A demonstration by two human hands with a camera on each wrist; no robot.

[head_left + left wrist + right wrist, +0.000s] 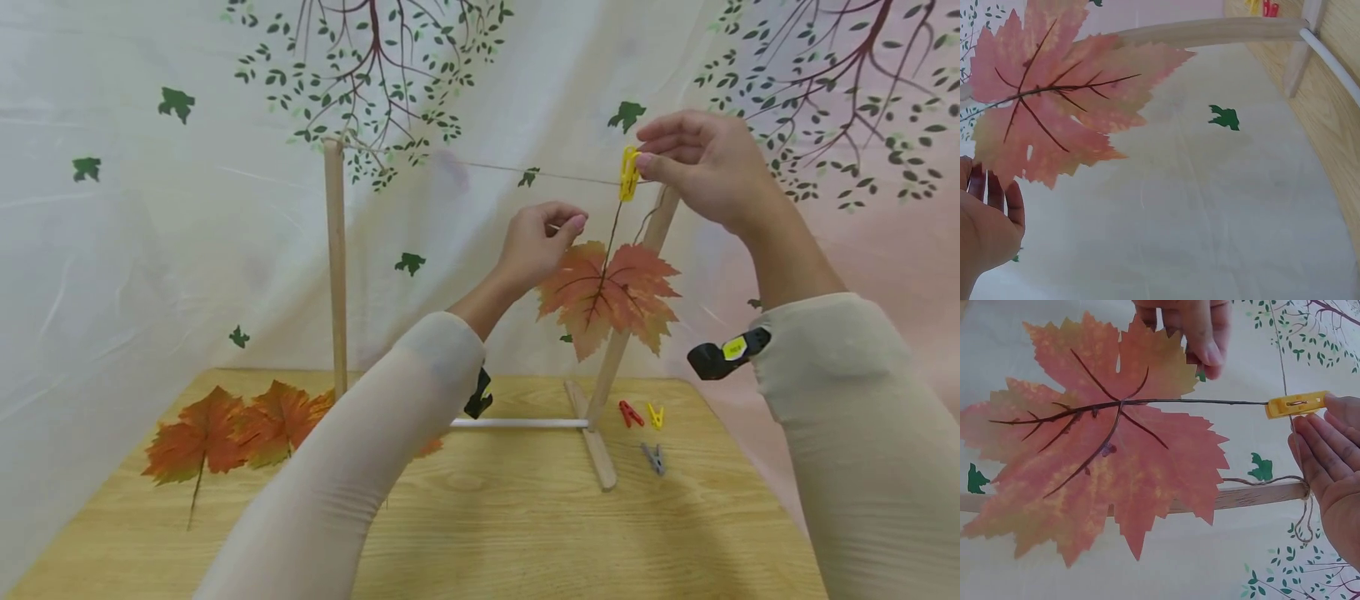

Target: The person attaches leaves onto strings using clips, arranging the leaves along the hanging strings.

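An orange-red artificial maple leaf (607,292) hangs by its dark stem from a yellow clothespin (628,175) on a thin string (555,175). My right hand (708,167) is up at the clothespin, its thumb tip touching the upper end; in the right wrist view the fingers (1319,450) extend loosely beside the string. Just left of the leaf is my left hand (538,242), fingers loosely bent and holding nothing. From the left wrist, the leaf (1054,94) overlaps those fingertips.
Two wooden posts (336,267) carry the string, with a white rod (517,423) low between them. Red (630,413), yellow (656,416) and grey (654,458) clothespins lie on the table (480,533), right of the frame. More maple leaves (202,433) lie at left, partly hidden by my left sleeve.
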